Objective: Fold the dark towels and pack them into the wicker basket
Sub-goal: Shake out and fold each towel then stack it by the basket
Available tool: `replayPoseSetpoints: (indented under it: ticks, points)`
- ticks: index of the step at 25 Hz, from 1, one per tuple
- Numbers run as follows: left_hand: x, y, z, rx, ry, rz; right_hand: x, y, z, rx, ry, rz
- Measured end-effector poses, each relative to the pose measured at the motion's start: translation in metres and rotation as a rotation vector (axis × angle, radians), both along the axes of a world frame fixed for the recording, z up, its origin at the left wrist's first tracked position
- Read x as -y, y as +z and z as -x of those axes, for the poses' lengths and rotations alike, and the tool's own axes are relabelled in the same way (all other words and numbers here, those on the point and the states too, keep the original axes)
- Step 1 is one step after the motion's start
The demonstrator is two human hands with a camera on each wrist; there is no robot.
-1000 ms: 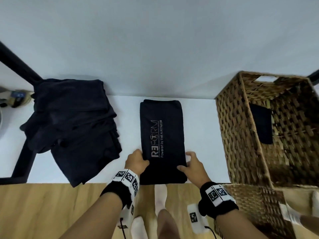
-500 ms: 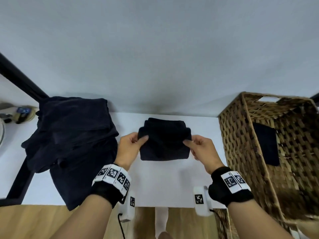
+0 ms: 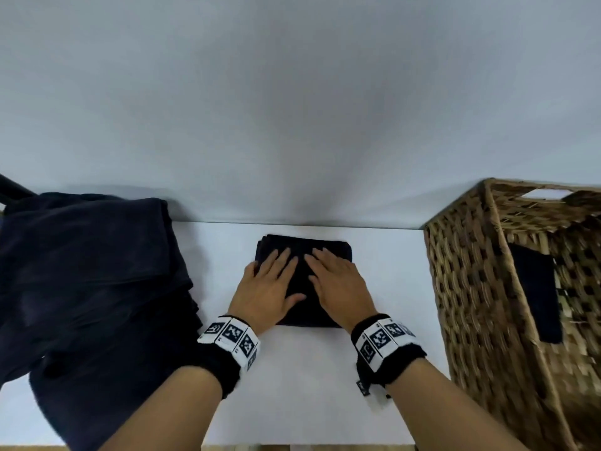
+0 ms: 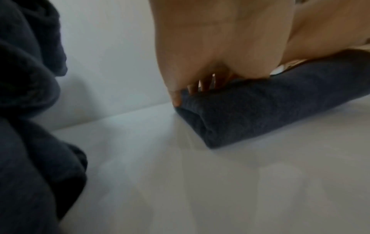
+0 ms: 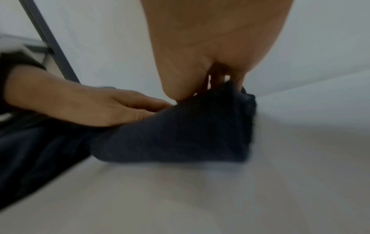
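Both hands flatten a folded dark terry towel [image 3: 304, 283] mid-surface, between the unfolded dark heap [image 3: 91, 294] and the woven wicker basket [image 3: 471, 307].

Left hand [image 3: 266, 289] and right hand [image 3: 340, 284]: grip released, fingers straight. Even pressure should set creases before lifting.

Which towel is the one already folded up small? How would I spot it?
Look at the white table between the heap of loose dark towels and the brown wicker basket. In the middle lies a small dark folded towel. It alone is a neat flat square, with the left hand and right hand pressing on it.
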State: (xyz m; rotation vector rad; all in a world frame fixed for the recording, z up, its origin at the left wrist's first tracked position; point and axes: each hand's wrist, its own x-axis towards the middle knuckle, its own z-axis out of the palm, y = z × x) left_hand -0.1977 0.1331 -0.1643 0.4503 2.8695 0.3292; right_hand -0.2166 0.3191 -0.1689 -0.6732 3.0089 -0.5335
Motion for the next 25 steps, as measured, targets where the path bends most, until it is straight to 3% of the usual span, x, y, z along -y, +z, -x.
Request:
replayPoseSetpoints:
  ticks: [2,4,6,9,11,14,16,19,22,24,25]
  points:
    - [0.004,-0.008,-0.002,-0.007,-0.009,0.108,-0.016,-0.010,0.002,0.093,-0.043,-0.086]
    - [0.005,-0.006,0.000,0.004,0.024,0.135,-0.030,-0.009,0.004,0.168,-0.218,-0.022]
    - [0.000,0.008,-0.006,0.028,0.211,0.054,-0.029,0.001,-0.004,0.164,-0.311,0.050]
    - [-0.019,0.019,-0.012,0.188,0.467,-0.130,-0.019,0.006,-0.022,0.135,-0.059,-0.071]
    - [-0.043,0.017,-0.007,0.248,0.416,-0.246,-0.038,0.002,-0.024,0.125,-0.097,-0.171]
    - [-0.097,0.015,0.007,0.298,0.206,-0.341,-0.084,0.012,-0.014,0.157,-0.376,-0.247]
    - [-0.130,0.013,0.013,0.296,0.098,-0.244,-0.110,0.019,-0.006,0.229,-0.455,-0.334]
    - [-0.145,0.017,0.020,0.226,0.001,0.052,-0.120,0.024,0.003,0.322,-0.406,-0.415]
    - [-0.127,0.031,0.025,0.272,-0.022,0.088,-0.107,0.035,0.001,0.312,-0.471,-0.348]
    - [-0.098,0.047,0.023,0.213,0.057,0.033,-0.071,0.048,-0.001,0.193,-0.440,-0.140]
    - [-0.079,0.060,0.020,0.106,0.100,0.020,-0.043,0.055,-0.002,0.133,-0.351,0.001]
